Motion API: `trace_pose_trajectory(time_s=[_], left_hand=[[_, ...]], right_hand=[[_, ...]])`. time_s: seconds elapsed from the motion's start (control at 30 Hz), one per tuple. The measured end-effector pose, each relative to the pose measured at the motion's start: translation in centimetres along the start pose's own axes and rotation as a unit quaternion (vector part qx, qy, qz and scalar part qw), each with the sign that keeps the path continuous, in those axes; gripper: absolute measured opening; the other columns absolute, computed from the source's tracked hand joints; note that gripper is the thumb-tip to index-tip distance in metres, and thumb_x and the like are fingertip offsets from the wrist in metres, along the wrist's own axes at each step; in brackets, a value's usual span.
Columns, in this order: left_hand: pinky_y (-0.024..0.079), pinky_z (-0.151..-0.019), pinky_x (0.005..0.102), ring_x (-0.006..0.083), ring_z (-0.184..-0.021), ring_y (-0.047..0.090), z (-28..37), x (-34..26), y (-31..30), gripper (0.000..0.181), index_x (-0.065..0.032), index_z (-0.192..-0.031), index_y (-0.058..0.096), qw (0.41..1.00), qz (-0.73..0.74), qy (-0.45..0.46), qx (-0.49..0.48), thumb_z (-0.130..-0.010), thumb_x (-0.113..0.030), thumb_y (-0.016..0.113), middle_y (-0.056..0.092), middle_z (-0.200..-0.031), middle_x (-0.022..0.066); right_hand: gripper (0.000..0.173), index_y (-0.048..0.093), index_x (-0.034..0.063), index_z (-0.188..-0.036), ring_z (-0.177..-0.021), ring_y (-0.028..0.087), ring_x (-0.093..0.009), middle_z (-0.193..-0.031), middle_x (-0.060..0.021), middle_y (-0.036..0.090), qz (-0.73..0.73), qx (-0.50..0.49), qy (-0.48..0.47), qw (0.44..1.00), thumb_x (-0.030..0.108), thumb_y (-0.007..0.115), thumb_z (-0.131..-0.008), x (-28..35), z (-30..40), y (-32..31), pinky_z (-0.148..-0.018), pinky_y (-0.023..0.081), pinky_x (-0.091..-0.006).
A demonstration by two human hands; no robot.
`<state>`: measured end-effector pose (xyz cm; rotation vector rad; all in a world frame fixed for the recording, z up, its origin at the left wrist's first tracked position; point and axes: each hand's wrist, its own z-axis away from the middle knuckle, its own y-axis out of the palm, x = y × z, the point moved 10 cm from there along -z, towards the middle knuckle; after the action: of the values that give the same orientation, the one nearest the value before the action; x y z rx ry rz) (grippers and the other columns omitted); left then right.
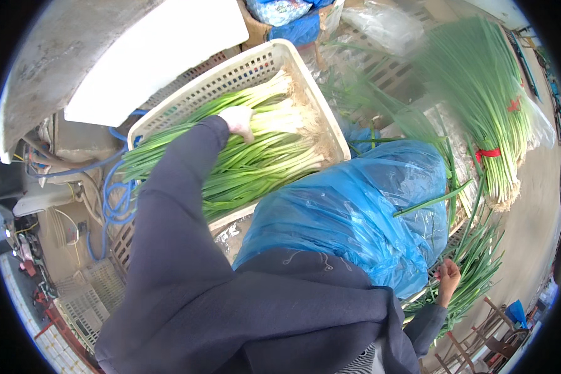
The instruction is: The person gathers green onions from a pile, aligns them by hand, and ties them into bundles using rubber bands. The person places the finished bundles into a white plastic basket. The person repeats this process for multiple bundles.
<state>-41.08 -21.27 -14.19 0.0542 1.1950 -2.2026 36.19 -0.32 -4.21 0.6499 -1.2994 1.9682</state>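
My left hand [237, 122] reaches into a cream plastic crate [308, 84]. It grips green onions [271, 145] near their white stems, with the fingers partly hidden. The onions lie side by side, roots toward the crate's right end. At lower right, my right hand [447, 279] has curled fingers beside loose green onion leaves [477, 262]; whether it holds anything cannot be made out. Blue plastic sheeting [327, 201] covers my lap, with a few stray leaves on it. To the right is a large bunch of green onions [488, 117], bound with red tape [488, 153].
A bright white panel [168, 51] juts over the crate's far left. Blue hose [114, 201] coils left of the crate. Clear plastic film [383, 28] and a cardboard box [255, 28] lie beyond it. An open-lattice crate [84, 304] sits at lower left. Metal frames [481, 336] stand at lower right.
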Motion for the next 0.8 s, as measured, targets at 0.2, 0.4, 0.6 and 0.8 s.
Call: trace_pose_trajectory(time_s=[0.2,0.4,0.6,0.8], left_hand=[[0.050,-0.090,0.0360,0.0335,-0.107,0.063,-4.9,-0.9,12.6,0.089,0.0063,-0.128,0.055,0.993,0.108,0.000,0.055,-0.049,-0.026,0.082,0.065,-0.112,0.0263],[0.049,-0.092,0.0337,0.0313,-0.112,0.061,-4.0,-2.1,14.3,0.094,0.0066,-0.136,0.048,0.978,0.162,-0.007,0.132,-0.055,-0.026,0.082,0.062,-0.119,0.0274],[0.050,-0.091,0.0354,0.0315,-0.109,0.063,-4.1,-1.9,14.7,0.088,0.0024,-0.134,0.051,0.981,0.152,-0.030,0.113,-0.056,-0.028,0.080,0.064,-0.118,0.0247],[0.048,-0.095,0.0410,0.0330,-0.114,0.059,0.2,-3.9,9.9,0.076,-0.0064,-0.139,0.046,0.995,0.089,0.001,-0.053,-0.076,-0.043,0.069,0.055,-0.132,0.0199]], right_hand=[[0.020,0.063,-0.0021,-0.111,-0.059,0.057,-0.007,-0.076,-0.0015,0.065,0.049,0.040,0.008,0.998,0.005,0.058,-0.093,0.7,-0.1,1.7,-0.050,0.043,-0.0188],[0.021,0.062,-0.0022,-0.113,-0.059,0.054,-0.005,-0.079,-0.0013,0.065,0.078,0.068,0.019,0.994,0.002,0.055,-0.094,-0.1,1.1,2.6,-0.052,0.040,-0.0204],[0.016,0.063,0.0024,-0.106,-0.056,0.053,-0.005,-0.072,0.0018,0.062,0.104,0.034,0.018,0.994,0.001,0.057,-0.091,1.0,1.0,2.7,-0.048,0.038,-0.0197],[0.012,0.063,0.0028,-0.102,-0.054,0.055,-0.006,-0.073,0.0002,0.064,0.121,0.061,0.046,0.990,0.002,0.059,-0.091,-0.7,-1.0,1.9,-0.046,0.042,-0.0200]])
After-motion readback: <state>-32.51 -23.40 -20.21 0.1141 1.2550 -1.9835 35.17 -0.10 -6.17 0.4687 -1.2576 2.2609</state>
